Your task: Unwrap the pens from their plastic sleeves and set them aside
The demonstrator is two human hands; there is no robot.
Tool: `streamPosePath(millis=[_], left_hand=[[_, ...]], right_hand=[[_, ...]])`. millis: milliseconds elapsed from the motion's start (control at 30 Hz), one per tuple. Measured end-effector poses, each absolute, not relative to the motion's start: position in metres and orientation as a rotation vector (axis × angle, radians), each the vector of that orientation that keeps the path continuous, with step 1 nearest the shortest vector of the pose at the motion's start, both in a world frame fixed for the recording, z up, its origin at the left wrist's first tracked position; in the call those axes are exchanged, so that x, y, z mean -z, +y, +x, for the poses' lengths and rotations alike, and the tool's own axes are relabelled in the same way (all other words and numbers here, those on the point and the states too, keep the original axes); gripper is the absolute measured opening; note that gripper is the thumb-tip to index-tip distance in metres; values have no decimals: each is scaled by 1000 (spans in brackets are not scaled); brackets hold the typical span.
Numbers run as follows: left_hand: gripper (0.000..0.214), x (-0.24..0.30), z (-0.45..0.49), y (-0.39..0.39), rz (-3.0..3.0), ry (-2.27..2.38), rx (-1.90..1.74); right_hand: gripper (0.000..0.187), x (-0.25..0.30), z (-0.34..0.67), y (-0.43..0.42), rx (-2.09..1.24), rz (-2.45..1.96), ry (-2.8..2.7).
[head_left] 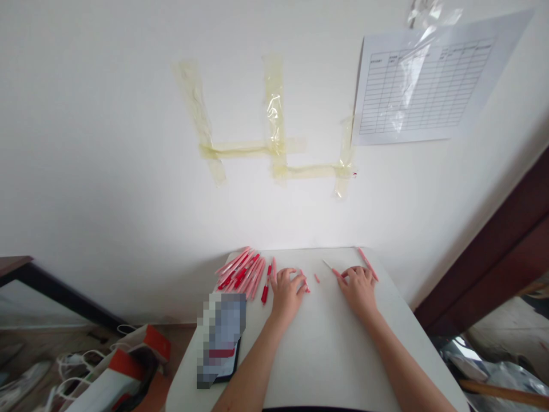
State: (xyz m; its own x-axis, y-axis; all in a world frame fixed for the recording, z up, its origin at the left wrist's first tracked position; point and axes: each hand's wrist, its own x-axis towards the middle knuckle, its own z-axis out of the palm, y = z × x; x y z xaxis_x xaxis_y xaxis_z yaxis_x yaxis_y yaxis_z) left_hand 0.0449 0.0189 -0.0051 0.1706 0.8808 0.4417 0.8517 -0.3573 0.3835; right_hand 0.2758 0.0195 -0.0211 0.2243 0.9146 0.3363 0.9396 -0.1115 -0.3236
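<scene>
My left hand point(285, 293) is over the white table, thumb and fingertips closed at a short pink pen part point(307, 288). To its right, my right hand point(359, 289) pinches a slim pink pen piece point(335, 272), from which a thin white refill point(327, 263) sticks out toward the wall. Between the hands lies a small pink piece point(317, 278), touched by neither. Just left of my left hand are a red pen part point(265, 294) and a pink pen part point(274, 263). A pink pen point(368, 263) lies slantwise beyond my right hand.
A pile of pink and red pens point(241, 273) covers the table's back left corner. Nearer me lies a phone point(225, 337), partly blurred out. The white table point(321, 355) meets a wall with yellowed tape point(274, 109) and a printed sheet point(420, 86). Bags point(124, 366) stand on the floor at left.
</scene>
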Motion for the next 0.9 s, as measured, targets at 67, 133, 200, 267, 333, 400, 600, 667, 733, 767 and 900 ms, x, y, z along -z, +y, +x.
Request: streamPosePath(millis=[67,133,200,267,333,400,600,667,733,767,900], left_hand=[[18,5,45,19,2364,1747,-944],[18,4,46,18,2356,1743,-940],[18,4,47,18,2357,1727,-937],[18,4,47,17,2359,1718,-941],[18,3,48,17,2359,1720,-941],[18,3,48,16,2358,1724,-937],[17,-1,50,16,2367,1719,-941],[17,-3,51,17,2374,1713,-938],[17,-4,52,18,2377,1709,-930],[17,-5,52,19,2378,1710,-925],[16,-4,54,20,2388,1720,-889]], right_hand=[[26,21,275,19,68,-2058,-1703],[26,21,275,20,79,-2059,-1697],[26,23,275,20,96,-2039,-1697],[25,26,276,21,114,-2008,-1703],[24,30,277,22,137,-1970,-1710],[24,33,278,23,157,-1941,-1712],[29,34,275,23,180,-1872,-1722],[30,32,271,22,190,-1809,-1767],[29,31,267,21,202,-1742,-1827],[29,30,265,21,208,-1713,-1859],[26,27,258,20,233,-1660,-1918]])
